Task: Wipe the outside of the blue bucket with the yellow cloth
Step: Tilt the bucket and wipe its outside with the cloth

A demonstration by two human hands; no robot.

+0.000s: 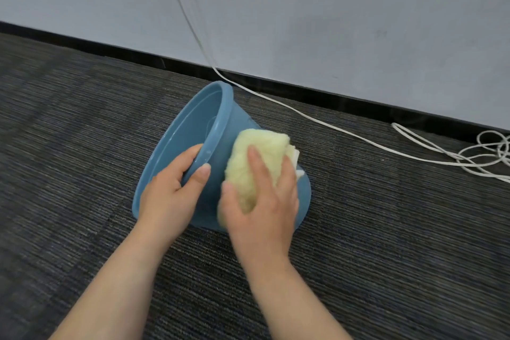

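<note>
On the dark carpet [386, 243] near the wall [331, 8], the blue bucket [190, 130] lies tipped, mouth facing left. Left hand [168, 196] grips its rim, fingers curled inside. Right hand [262, 201] presses the yellow cloth [256, 157] against the outer side, thumb and fingers wrapped round it. White cable [358, 138] lies behind.

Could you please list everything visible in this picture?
blue plastic bucket: 1, blue, tipped sideways on the carpet
fluffy yellow cloth: 1, yellow, on the bucket's outer wall
thin white cable: at least 1, white, from wall across carpet, coiled right
striped carpet: 1, dark grey, floor
plain wall: 1, light grey, behind
skirting strip: 1, black, at wall's foot
hands: 2; left hand grips bucket's rim, right hand holds cloth against it
</note>
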